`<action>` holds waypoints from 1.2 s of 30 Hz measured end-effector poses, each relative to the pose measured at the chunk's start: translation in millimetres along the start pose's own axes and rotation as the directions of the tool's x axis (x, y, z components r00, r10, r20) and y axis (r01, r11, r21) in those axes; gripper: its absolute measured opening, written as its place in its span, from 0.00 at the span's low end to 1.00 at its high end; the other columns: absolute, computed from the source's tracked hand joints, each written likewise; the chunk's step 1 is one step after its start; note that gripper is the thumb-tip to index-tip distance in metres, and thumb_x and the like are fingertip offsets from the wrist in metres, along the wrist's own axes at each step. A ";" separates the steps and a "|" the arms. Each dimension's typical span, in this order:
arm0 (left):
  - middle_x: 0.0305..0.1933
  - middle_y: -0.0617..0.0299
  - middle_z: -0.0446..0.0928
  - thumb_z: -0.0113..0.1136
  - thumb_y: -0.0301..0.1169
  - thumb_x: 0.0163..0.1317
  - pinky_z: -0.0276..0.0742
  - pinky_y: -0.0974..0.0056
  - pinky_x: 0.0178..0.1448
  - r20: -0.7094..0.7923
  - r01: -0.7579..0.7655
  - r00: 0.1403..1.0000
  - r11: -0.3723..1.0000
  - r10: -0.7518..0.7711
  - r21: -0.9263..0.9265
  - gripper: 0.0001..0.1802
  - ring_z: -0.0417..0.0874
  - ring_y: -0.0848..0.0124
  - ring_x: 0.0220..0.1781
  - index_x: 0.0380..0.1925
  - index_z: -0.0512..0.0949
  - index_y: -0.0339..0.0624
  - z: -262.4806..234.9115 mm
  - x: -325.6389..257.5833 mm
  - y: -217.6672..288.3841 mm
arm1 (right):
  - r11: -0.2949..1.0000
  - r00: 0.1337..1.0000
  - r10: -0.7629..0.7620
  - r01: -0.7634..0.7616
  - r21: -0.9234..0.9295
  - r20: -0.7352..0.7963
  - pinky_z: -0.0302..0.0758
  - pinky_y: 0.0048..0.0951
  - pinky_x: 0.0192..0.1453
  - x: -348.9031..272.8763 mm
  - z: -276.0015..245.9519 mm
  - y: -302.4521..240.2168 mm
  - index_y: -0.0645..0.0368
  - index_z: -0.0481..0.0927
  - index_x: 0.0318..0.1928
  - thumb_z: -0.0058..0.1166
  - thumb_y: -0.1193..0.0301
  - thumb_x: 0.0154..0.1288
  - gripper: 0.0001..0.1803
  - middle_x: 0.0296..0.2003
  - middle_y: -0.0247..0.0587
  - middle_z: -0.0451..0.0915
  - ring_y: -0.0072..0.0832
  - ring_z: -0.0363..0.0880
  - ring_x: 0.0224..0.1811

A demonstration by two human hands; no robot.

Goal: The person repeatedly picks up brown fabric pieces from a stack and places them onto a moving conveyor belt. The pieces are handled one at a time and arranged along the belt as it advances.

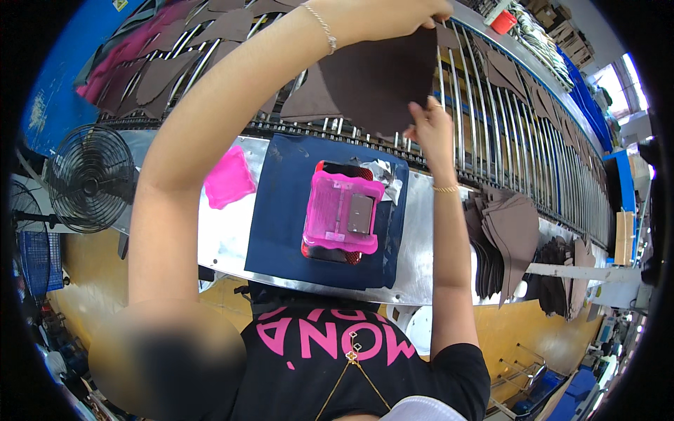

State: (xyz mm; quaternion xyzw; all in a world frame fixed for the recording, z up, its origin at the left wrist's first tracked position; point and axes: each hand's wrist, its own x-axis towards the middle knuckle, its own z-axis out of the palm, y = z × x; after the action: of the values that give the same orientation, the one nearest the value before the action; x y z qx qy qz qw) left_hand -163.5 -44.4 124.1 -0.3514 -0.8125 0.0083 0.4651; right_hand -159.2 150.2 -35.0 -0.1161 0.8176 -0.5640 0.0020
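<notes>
A large dark brown sheet piece [382,81], which looks like leather or fabric, hangs over the near edge of a rack of metal rods. My left arm reaches across the top of the view. My left hand [414,15] is closed on the upper right corner of the piece, its fingertips partly hidden. Lower down, my right hand [434,130] is at the right edge of the same piece, fingers bent and apart, slightly blurred.
The rod rack [491,126] carries several brown pieces. Before me, a pink and red tool [326,210] rests on a dark blue mat [281,210], beside a pink cloth [230,179]. Stacked brown pieces [502,231] overhang the bench at right. A black fan [91,179] stands left.
</notes>
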 end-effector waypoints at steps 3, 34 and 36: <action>0.48 0.52 0.66 0.65 0.33 0.50 0.64 0.49 0.60 -0.004 0.173 0.985 0.981 -0.175 -0.089 0.20 0.67 0.54 0.56 0.46 0.76 0.47 -26.2 -22.2 -17.7 | 0.923 0.963 0.091 -0.177 0.343 0.253 0.74 0.19 0.21 40.3 58.4 38.7 0.65 0.68 0.45 0.44 0.73 0.71 0.08 0.31 0.39 0.76 0.24 0.79 0.22; 0.62 0.59 0.62 0.62 0.32 0.59 0.65 0.61 0.60 0.521 0.831 0.528 0.534 -0.671 -0.155 0.29 0.67 0.64 0.60 0.61 0.68 0.50 -76.0 -207.2 41.1 | 0.597 0.706 -0.319 -0.368 -0.713 -0.632 0.74 0.39 0.44 -143.6 -203.5 113.2 0.60 0.81 0.35 0.60 0.64 0.57 0.12 0.35 0.46 0.80 0.40 0.78 0.40; 0.62 0.60 0.62 0.63 0.34 0.59 0.66 0.60 0.59 0.535 0.815 0.547 0.554 -0.643 -0.168 0.29 0.68 0.65 0.59 0.61 0.68 0.50 -65.7 -200.0 46.2 | 0.327 0.512 -0.155 -0.781 -0.533 -0.845 0.73 0.40 0.50 -196.8 -251.8 134.7 0.58 0.80 0.45 0.62 0.56 0.54 0.23 0.43 0.48 0.78 0.42 0.76 0.47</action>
State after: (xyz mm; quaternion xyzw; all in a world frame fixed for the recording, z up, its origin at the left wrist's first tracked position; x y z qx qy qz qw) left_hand -23.4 -145.9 -4.4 -0.0473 -0.9450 -0.2821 0.1583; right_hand -26.7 465.4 -92.7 0.3527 0.8895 -0.0014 -0.2905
